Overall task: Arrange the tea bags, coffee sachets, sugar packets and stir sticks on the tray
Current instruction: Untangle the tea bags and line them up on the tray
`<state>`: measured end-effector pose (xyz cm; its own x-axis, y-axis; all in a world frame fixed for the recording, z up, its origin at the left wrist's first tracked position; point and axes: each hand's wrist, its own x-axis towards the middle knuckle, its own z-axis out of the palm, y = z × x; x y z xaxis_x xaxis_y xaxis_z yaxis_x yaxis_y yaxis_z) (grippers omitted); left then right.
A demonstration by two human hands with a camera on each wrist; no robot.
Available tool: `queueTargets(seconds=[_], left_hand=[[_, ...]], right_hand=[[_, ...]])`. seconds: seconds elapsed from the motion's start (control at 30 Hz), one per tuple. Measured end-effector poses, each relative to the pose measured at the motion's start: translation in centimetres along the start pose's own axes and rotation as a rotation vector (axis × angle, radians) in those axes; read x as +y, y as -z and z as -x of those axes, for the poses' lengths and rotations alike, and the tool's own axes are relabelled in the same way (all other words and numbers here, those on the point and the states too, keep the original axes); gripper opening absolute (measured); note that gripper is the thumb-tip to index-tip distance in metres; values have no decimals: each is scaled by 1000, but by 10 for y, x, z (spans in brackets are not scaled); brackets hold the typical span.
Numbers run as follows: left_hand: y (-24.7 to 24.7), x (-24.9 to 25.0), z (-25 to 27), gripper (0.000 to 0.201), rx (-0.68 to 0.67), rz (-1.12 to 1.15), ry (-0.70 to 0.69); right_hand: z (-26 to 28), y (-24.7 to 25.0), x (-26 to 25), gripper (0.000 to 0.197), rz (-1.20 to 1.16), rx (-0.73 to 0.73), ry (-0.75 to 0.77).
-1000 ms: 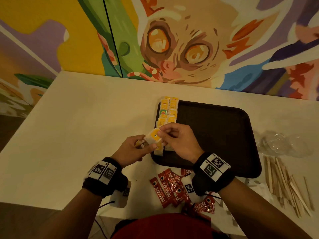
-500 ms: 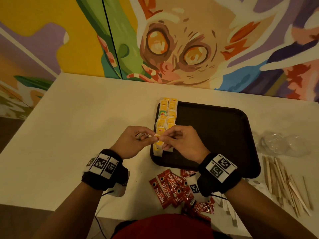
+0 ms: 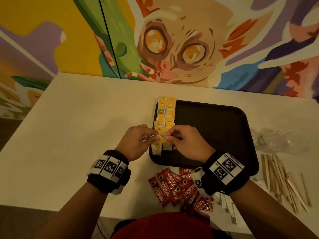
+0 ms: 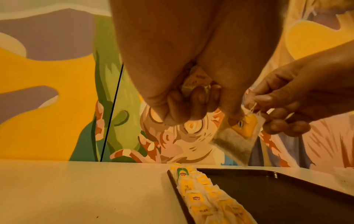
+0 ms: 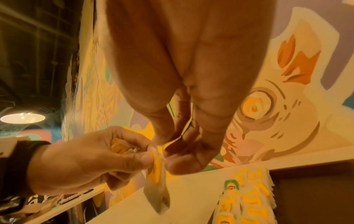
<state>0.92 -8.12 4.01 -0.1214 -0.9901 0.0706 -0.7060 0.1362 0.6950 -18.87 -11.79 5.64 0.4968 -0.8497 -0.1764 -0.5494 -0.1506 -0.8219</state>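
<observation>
**Tea bags nearly laid out; coffee, sugar and sticks still to go**

From the head view, you have two neat columns of tea bags (image 3: 165,118) running along the left edge of the dark tray (image 3: 215,135); the rest of the tray floor is bare. Your left hand (image 3: 136,142) and right hand (image 3: 186,144) meet just above the near end of those columns, both pinching one more tea bag (image 3: 161,139) between them. The red coffee sachets (image 3: 176,185) lie in a loose heap on the table (image 3: 69,135) near its front edge, off the tray. The wooden stir sticks (image 3: 283,178) are scattered on the table to the right of the tray. White paper packets (image 3: 224,200), probably the sugar, show partly behind your right wrist, also off the tray. So one of four groups looks close to finished and three look untouched.

From the left wrist view, your left fingers are curled tight, with a second yellow-tagged tea bag tucked in the palm (image 4: 197,80), while thumb and forefinger nip the top of the hanging bag (image 4: 239,136). Your right fingertips (image 4: 258,100) pinch its string and tag.

From the right wrist view, the bag (image 5: 157,194) dangles clear of the table, beside the laid rows (image 5: 249,197), with your right thumb and forefinger closed on its top edge.
</observation>
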Motion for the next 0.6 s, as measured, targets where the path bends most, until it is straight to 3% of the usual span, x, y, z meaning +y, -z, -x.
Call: queueTargets(seconds=[0.27,0.4,0.6], left_hand=[[1,4,-2,17,-47,-36,-49],[1,7,0,18,-81,28,-53],[5,14,2,16,-95,158,-23]], right_hand=[[0,2,-2,7,17,49,113],[0,6,-3,10,-10,92,167],[-3,15,-2,13,36,46,241]])
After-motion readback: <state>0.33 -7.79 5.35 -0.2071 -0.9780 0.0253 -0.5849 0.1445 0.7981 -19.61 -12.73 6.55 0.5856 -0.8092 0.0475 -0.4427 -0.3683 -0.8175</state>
